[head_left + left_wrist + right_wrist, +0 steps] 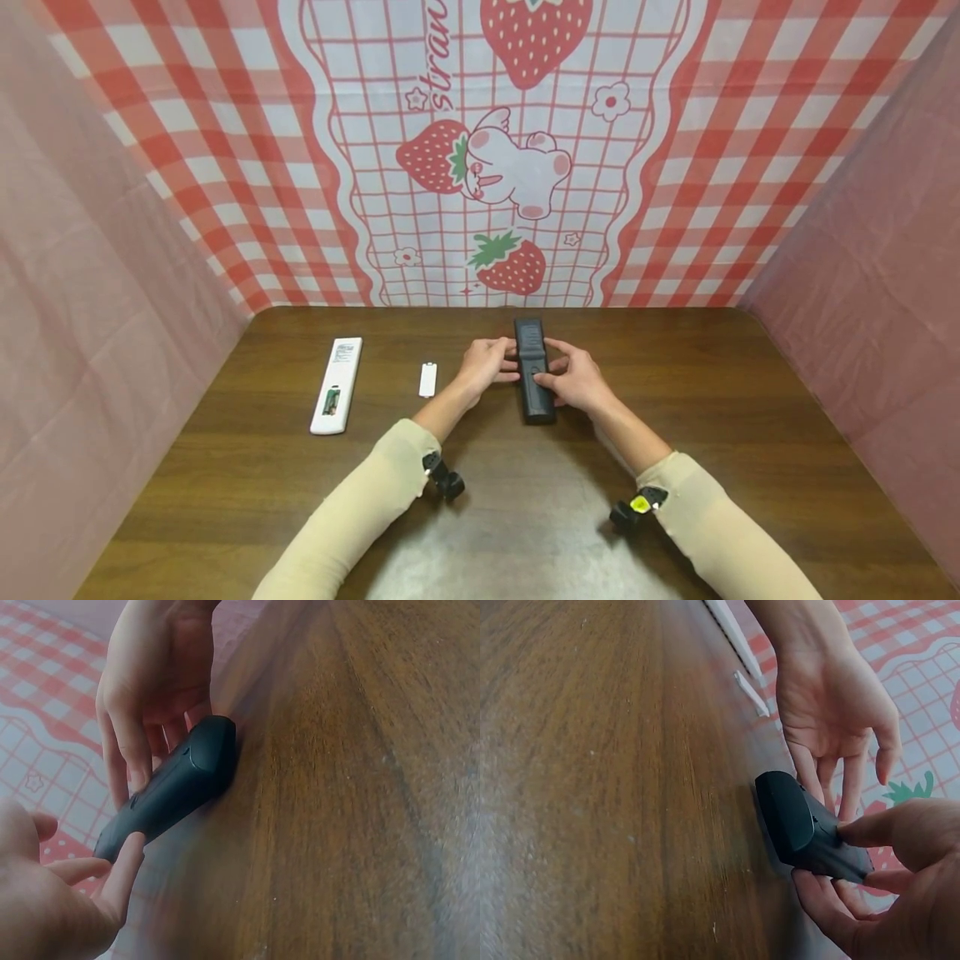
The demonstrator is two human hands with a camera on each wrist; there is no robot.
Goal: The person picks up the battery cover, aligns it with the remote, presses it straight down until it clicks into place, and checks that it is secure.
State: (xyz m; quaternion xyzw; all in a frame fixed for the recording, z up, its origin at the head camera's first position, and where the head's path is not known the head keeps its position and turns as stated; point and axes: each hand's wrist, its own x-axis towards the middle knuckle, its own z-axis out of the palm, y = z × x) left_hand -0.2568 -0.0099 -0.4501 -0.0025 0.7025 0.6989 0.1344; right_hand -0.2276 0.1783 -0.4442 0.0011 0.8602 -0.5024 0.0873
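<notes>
Over the far half of a wooden table (525, 525), we are gripping a black remote (530, 365) with our right hand (581, 381), thumb resting on its upper face, fingers curling along its right side. The black remote's long axis is running away from us, far end leaning slightly left. Our left hand (483, 368) is reaching its left edge, fingers extended, not grasping; the right is sitting closer.

Black remote (529, 368), long, slim; ridged back facing up; near far table edge (645, 308).
</notes>
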